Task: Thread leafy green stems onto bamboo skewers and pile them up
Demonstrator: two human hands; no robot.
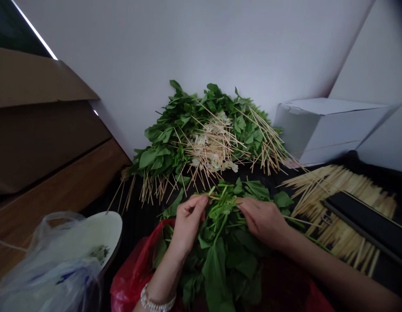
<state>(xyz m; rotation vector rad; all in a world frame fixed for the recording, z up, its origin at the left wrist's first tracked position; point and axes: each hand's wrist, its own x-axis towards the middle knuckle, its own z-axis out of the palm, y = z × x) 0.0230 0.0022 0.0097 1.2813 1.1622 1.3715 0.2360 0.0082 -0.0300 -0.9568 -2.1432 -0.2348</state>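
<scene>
My left hand (190, 219) has thumb and forefinger pinched together on a leafy green's cut stem (211, 190). Opposite it, my right hand (264, 221) is closed around a thin bamboo skewer (303, 221), whose tail sticks out past the wrist. The skewer's front part runs among the stems between the hands; whether it pierces them I cannot tell. Beneath both hands lies a bunch of loose leafy greens (217, 264), spilling over a red plastic bag (135, 264).
Skewered greens (158, 147) and skewered pale vegetable pieces (217, 143) are heaped by the wall. Bare skewers (344, 203) lie right, under a black case (366, 221). A white box (344, 125) stands behind; a white bowl (114, 227) and clear bag (41, 268) are left.
</scene>
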